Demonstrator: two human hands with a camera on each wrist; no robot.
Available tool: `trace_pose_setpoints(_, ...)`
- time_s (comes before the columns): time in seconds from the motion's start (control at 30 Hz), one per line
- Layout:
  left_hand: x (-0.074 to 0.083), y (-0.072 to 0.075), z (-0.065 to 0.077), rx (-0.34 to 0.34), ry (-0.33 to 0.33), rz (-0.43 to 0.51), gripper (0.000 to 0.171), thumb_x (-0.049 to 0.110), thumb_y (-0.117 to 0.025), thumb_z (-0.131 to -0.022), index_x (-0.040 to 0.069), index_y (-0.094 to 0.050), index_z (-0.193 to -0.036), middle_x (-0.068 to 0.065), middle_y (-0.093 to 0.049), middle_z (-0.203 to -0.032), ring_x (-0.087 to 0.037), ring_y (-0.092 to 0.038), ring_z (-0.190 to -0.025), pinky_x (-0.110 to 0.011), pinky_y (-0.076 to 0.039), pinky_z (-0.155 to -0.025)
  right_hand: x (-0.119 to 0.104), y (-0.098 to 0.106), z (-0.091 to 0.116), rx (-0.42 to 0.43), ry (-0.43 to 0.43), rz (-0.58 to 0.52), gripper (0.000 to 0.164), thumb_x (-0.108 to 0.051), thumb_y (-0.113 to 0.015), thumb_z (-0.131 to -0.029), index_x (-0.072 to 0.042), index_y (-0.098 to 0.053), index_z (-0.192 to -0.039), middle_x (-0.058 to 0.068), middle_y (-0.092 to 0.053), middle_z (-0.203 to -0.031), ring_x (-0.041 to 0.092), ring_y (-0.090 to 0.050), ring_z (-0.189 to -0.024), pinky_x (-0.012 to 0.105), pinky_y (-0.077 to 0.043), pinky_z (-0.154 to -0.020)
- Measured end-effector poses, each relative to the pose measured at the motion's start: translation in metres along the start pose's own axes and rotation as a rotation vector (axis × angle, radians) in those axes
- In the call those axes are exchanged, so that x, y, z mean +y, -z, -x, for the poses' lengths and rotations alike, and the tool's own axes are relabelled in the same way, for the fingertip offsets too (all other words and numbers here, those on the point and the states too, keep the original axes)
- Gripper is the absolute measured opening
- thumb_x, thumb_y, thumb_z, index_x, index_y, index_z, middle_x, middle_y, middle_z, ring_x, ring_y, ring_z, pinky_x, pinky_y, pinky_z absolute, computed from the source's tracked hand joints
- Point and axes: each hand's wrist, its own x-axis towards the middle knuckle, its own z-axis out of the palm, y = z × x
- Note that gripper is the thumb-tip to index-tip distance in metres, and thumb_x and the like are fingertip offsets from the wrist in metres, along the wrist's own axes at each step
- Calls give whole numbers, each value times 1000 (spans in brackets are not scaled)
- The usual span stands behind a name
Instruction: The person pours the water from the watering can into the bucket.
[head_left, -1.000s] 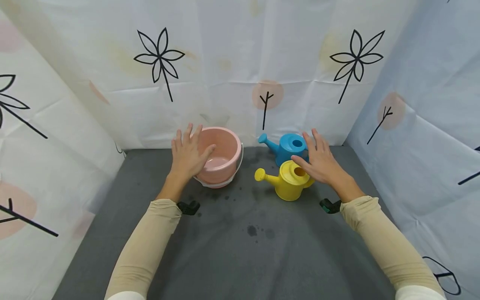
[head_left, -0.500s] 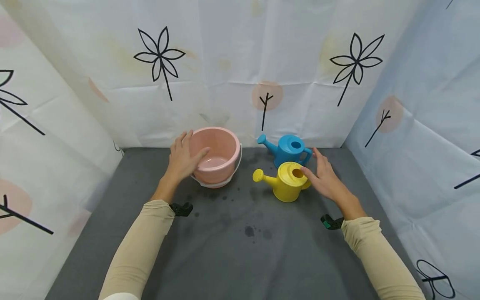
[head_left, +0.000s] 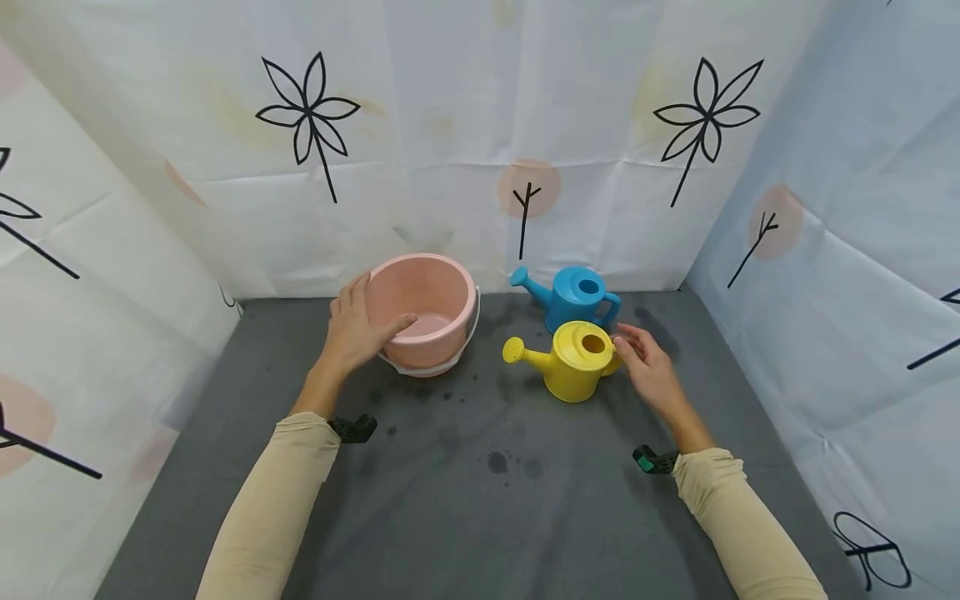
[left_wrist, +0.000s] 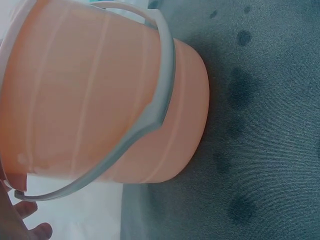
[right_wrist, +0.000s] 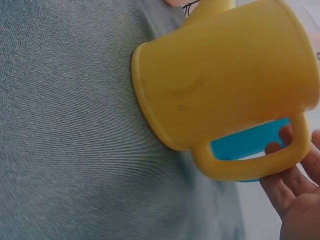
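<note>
A pink bucket [head_left: 423, 333] with a pale handle [left_wrist: 155, 107] stands upright at the back left. Beside its left rim is my left hand [head_left: 351, 329], the fingers outside the rim and the thumb across the front rim; these fingers look relaxed in the left wrist view. To the right, a yellow watering can [head_left: 576, 367] stands on the table with its spout pointing left. My right hand [head_left: 651, 371] holds its handle [right_wrist: 265, 165], with fingertips showing through the loop in the right wrist view. Behind stands a blue watering can [head_left: 573, 300], apart from both hands.
The dark grey table covering [head_left: 480, 500] has several wet spots in front of the bucket. White printed cloth [head_left: 442, 125] hangs behind and on both sides, close behind the bucket and the blue can.
My right hand has come down from above the cans to the yellow can's handle, its fingers curling in. My left hand has lowered to the bucket's left side. Bucket and cans stay put.
</note>
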Motion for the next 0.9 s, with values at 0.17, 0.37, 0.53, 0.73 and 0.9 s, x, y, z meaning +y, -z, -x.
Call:
trace_pose_setpoints(0.17,-1,0,0,-7,4,24,119,77,-69,-78,21,-11,-166,-12,-13,-170,-44,-18,-150,-72,-28,-111,10,-3,-3,-1,-22,-74,53,-39,-45,-109,-5,-47,-151,19,-54,-147,-6,-52,-113,10,-43,-93)
trace_pose_setpoints(0.37,0,1,0,-43,30,22,118,79,-66,-79,22,-11,-166,-10,-7,-172,-44,-14,-153,-74,-27,-112,24,0,-5,-124,-28,-107,55,-43,-43,-109,-6,-50,-148,-2,-59,-137,-8,-50,-115,25,-43,-104)
trace_pose_setpoints(0.53,0,2,0,-60,47,31,118,78,-66,-79,21,-11,-166,-11,-5,-171,-45,-13,-152,-73,-28,-111,32,0,-4,-176,-42,-213,54,-40,-48,-108,-2,-52,-145,-22,-60,-122,-7,-55,-113,21,-47,-104)
trace_pose_setpoints(0.73,1,3,0,-66,41,49,118,75,-69,-81,20,-9,-166,-13,-5,-171,-46,-16,-150,-73,-29,-110,39,-6,-6,-167,-59,-535,28,-28,-55,-106,-14,-67,-127,-19,-68,-114,-2,-63,-104,16,-51,-96)
trace_pose_setpoints(0.9,1,3,0,-85,58,42,121,77,-67,-80,21,-2,-167,-12,-3,-171,-45,-13,-152,-72,-29,-112,42,-12,-9,-172,-62,-736,19,-21,-53,-107,-22,-71,-112,-13,-71,-107,4,-63,-99,22,-51,-94)
